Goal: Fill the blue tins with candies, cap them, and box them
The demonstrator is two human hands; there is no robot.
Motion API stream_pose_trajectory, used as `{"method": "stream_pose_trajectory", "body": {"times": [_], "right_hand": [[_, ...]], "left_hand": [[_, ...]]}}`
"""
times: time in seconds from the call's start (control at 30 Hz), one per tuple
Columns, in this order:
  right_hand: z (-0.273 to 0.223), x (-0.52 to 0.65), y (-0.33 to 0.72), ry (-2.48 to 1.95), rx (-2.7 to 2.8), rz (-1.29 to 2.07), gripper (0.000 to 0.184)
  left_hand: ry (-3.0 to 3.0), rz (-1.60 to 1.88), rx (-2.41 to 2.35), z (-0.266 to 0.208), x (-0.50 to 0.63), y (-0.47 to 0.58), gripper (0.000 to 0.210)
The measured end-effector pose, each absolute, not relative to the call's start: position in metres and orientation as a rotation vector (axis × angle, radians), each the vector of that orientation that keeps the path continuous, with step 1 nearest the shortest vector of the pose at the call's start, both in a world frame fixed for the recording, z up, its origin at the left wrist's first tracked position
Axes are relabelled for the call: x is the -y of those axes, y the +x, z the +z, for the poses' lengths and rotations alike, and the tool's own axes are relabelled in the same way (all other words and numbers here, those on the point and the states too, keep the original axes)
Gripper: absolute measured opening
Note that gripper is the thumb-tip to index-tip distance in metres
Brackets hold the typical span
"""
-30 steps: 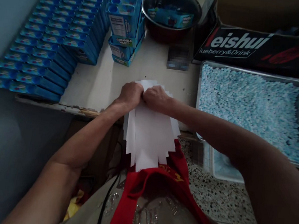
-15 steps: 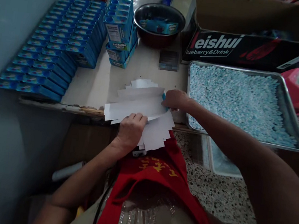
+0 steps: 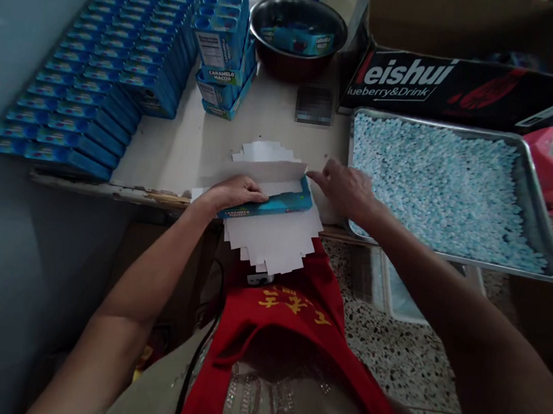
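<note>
left hand (image 3: 230, 193) grip pins blue carton (image 3: 269, 205); right hand (image 3: 344, 187) open | candy tray (image 3: 530, 191) beside

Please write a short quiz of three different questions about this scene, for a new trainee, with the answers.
1. True or false: the left hand rests on a flat blue cardboard carton lying over the fanned stack of white carton blanks.
2. What fills the rectangular metal tray? A) pale blue candies B) red caps C) white paper
3. Fill the gap: the round dark metal bowl holds a blue ___.

Key:
1. True; the right hand touches the raised white flap.
2. A, pale blue candies.
3. Box.
</note>
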State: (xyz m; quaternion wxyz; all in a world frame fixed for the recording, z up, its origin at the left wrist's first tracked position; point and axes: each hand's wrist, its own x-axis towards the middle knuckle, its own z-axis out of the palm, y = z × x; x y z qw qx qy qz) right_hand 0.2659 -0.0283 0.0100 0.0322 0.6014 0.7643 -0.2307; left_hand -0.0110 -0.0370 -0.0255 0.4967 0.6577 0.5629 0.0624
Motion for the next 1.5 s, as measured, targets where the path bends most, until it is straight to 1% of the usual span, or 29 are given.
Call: {"method": "stream_pose_trajectory", "body": {"times": [0.07, 0.1, 0.17, 0.2, 0.3, 0.4, 0.5, 0.63, 0.73, 0.83, 0.97, 1.03, 1.07, 1.17, 1.27, 1.37, 1.43, 1.5], "right_hand": [[0.002, 0.050, 0.262, 1.797, -2.675, -0.305, 0.035], [-0.004, 0.060, 0.258, 1.642, -2.822, -0.175, 0.031], [-0.020, 0.076, 0.247, 1.296, -2.953, -0.081, 0.022], [-0.028, 0.082, 0.242, 1.206, -2.956, -0.074, 0.022], [-0.049, 0.088, 0.233, 1.208, -2.916, -0.093, 0.029], [-0.056, 0.090, 0.231, 1.246, -2.908, -0.108, 0.032], [-0.054, 0.091, 0.228, 1.270, -2.903, -0.089, 0.030], [-0.045, 0.087, 0.223, 1.308, -2.811, -0.150, 0.028], [-0.037, 0.080, 0.221, 1.324, -2.748, -0.226, 0.030], [-0.033, 0.072, 0.223, 1.277, -2.716, -0.335, 0.028], [-0.033, 0.066, 0.227, 1.145, -2.790, -0.394, 0.019], [-0.035, 0.065, 0.227, 1.119, -2.843, -0.371, 0.020], [-0.035, 0.064, 0.227, 1.112, -2.851, -0.374, 0.021], [-0.030, 0.059, 0.224, 1.060, -2.809, -0.458, 0.021], [-0.021, 0.049, 0.225, 0.987, -2.733, -0.579, 0.016], [-0.016, 0.044, 0.229, 0.932, -2.705, -0.660, 0.015], [-0.017, 0.046, 0.231, 0.913, -2.734, -0.632, 0.015], [-0.022, 0.052, 0.230, 0.909, -2.770, -0.531, 0.016]], "left_hand": [[1.568, 0.221, -1.354, -0.031, 0.038, -0.011, 0.022], [1.568, 0.257, -1.373, -0.032, 0.041, -0.009, 0.017], [1.626, 0.332, -1.479, -0.033, 0.052, -0.006, 0.014], [1.700, 0.378, -1.575, -0.033, 0.061, -0.004, 0.015], [2.082, 0.465, -1.830, -0.037, 0.097, 0.001, 0.019], [2.402, 0.327, -1.812, -0.046, 0.128, 0.006, 0.035], [2.471, 0.127, -1.832, -0.051, 0.133, 0.010, 0.047], [2.468, 0.012, -1.791, -0.052, 0.112, 0.007, 0.051], [2.451, 0.067, -1.724, -0.050, 0.098, -0.002, 0.050], [2.425, 0.088, -1.679, -0.046, 0.093, -0.009, 0.045], [2.548, 0.030, -1.593, -0.042, 0.101, -0.007, 0.017], [2.578, -0.003, -1.629, -0.043, 0.110, -0.002, 0.006], [2.575, -0.008, -1.657, -0.044, 0.114, -0.001, 0.005], [2.559, 0.009, -1.688, -0.044, 0.118, -0.002, 0.012], [2.497, -0.012, -1.609, -0.039, 0.108, -0.012, 0.009], [2.438, -0.057, -1.608, -0.036, 0.103, -0.021, 0.016], [2.470, -0.070, -1.642, -0.037, 0.107, -0.023, 0.014], [2.517, -0.074, -1.625, -0.039, 0.112, -0.023, 0.011]]}}
